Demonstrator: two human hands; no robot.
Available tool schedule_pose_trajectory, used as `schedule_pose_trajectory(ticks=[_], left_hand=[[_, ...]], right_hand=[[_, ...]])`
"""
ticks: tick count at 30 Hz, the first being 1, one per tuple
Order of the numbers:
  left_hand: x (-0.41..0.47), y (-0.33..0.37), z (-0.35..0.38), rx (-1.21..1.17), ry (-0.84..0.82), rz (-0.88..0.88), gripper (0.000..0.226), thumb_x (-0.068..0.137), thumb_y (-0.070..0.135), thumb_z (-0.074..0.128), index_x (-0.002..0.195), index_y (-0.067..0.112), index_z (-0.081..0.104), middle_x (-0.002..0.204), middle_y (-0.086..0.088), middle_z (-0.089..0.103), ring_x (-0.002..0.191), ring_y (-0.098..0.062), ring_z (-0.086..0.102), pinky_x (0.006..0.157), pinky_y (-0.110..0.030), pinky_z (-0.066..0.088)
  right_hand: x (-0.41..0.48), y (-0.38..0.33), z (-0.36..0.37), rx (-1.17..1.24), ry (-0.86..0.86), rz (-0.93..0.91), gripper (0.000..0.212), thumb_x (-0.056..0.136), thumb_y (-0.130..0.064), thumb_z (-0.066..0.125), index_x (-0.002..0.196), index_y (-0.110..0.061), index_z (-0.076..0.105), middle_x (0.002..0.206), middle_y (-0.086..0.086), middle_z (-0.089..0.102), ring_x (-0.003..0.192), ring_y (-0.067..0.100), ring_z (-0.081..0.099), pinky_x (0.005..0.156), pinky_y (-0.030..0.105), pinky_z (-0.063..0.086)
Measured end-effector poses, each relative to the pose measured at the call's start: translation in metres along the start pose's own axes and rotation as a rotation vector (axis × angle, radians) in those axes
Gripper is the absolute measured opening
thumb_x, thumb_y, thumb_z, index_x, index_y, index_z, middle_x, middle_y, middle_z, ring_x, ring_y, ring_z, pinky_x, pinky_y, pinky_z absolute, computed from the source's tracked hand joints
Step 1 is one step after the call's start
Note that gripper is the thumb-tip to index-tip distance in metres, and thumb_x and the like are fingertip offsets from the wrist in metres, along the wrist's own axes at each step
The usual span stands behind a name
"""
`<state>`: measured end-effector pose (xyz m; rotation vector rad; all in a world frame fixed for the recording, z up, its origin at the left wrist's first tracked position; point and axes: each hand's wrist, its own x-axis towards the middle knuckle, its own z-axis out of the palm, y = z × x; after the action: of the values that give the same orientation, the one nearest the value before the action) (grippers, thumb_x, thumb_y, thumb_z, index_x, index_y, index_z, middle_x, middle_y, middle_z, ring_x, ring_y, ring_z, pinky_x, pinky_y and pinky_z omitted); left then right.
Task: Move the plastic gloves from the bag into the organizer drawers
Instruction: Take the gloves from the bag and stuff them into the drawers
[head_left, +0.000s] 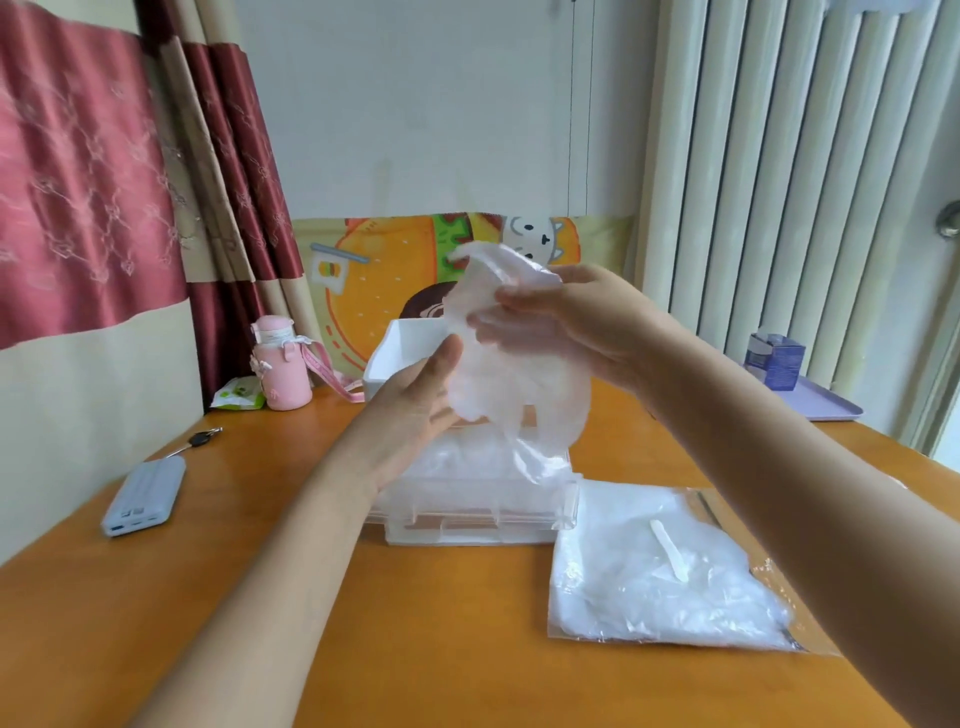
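Crumpled translucent plastic glove (522, 387) hangs over the clear plastic drawer (470, 501), pinched by the right hand (563, 322); the flat-open left hand (415, 413) touches it.

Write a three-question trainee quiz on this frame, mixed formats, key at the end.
1. True or false: the bag lies flat on the table, to the right of the organizer.
2. The plastic gloves are held above which? A. the pulled-out drawer B. the purple tray C. the power bank
3. Fill in: the ___ hand pinches the bunch near its top.
Key: 1 true. 2 A. 3 right: the right hand pinches the bunch, and the left hand touches its side.
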<state>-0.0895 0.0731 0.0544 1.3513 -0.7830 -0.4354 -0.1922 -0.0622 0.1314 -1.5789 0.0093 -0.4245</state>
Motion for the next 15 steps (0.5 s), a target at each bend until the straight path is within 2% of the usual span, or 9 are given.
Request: schedule_pose_trajectory(ticks=[2,4,6,8,10,11,13,15], left_hand=[[0.002,-0.005,-0.009,-0.015,-0.053,-0.033,0.069,0.046,0.072,0.079,0.096,0.025,0.076,0.111,0.003,0.071,0.112,-0.014,0.063,0.107,-0.036,0.039],[0.008,-0.006,-0.016,-0.143,-0.067,-0.108,0.088,0.030,0.063,0.089,0.105,0.022,0.070,0.108,0.004,0.073,0.108,-0.014,0.065,0.102,-0.034,0.040],[0.011,-0.005,-0.017,-0.253,-0.117,-0.195,0.097,0.025,0.060,0.091,0.109,0.017,0.067,0.112,-0.004,0.071,0.107,-0.020,0.067,0.101,-0.037,0.041],[0.010,-0.003,-0.019,-0.379,-0.150,-0.209,0.077,0.032,0.052,0.094,0.096,0.012,0.074,0.110,-0.011,0.071,0.102,-0.023,0.069,0.100,-0.042,0.044],[0.009,0.001,-0.022,-0.557,-0.100,-0.133,0.046,0.047,0.031,0.093,0.082,0.010,0.073,0.094,-0.011,0.073,0.087,-0.023,0.072,0.086,-0.044,0.055],[0.009,0.004,-0.024,-0.637,-0.042,-0.108,0.032,0.055,0.022,0.088,0.078,0.009,0.068,0.084,-0.008,0.072,0.077,-0.020,0.072,0.075,-0.039,0.059],[0.011,0.010,-0.031,-0.660,0.107,-0.108,0.008,0.076,0.012,0.070,0.071,0.012,0.063,0.067,-0.002,0.067,0.059,-0.011,0.068,0.055,-0.024,0.056],[0.014,0.011,-0.039,-0.423,0.233,-0.131,0.028,0.088,0.006,0.060,0.063,0.013,0.069,0.056,0.000,0.064,0.045,-0.006,0.060,0.041,-0.015,0.046]], right_hand=[[0.004,-0.003,0.006,0.163,-0.028,-0.011,0.014,0.093,-0.003,0.056,0.100,0.006,0.063,0.090,0.016,0.073,0.077,0.020,0.072,0.075,0.028,0.059],[0.008,-0.006,0.011,0.299,-0.036,-0.053,0.019,0.095,-0.001,0.052,0.107,0.013,0.059,0.082,0.014,0.073,0.072,0.018,0.072,0.072,0.025,0.059],[0.012,-0.008,0.014,0.399,-0.023,-0.097,0.018,0.096,0.001,0.049,0.104,0.013,0.059,0.079,0.014,0.072,0.070,0.018,0.071,0.069,0.024,0.059],[0.015,-0.004,0.015,0.472,0.015,-0.140,0.014,0.095,0.002,0.049,0.097,0.010,0.060,0.082,0.016,0.070,0.072,0.021,0.071,0.068,0.027,0.059],[0.017,0.006,0.011,0.426,0.067,-0.178,0.013,0.095,0.000,0.051,0.095,0.006,0.062,0.088,0.016,0.070,0.080,0.023,0.070,0.075,0.029,0.058],[0.016,0.012,0.008,0.378,0.091,-0.184,0.012,0.095,-0.001,0.051,0.095,0.004,0.063,0.089,0.016,0.071,0.082,0.023,0.070,0.078,0.030,0.058],[0.011,0.023,0.001,0.255,0.145,-0.168,0.010,0.094,-0.004,0.055,0.097,0.001,0.062,0.087,0.012,0.073,0.081,0.021,0.071,0.077,0.029,0.058],[0.005,0.033,-0.006,0.145,0.215,-0.143,0.009,0.090,-0.005,0.061,0.099,-0.005,0.059,0.080,0.009,0.074,0.073,0.019,0.072,0.072,0.029,0.058]])
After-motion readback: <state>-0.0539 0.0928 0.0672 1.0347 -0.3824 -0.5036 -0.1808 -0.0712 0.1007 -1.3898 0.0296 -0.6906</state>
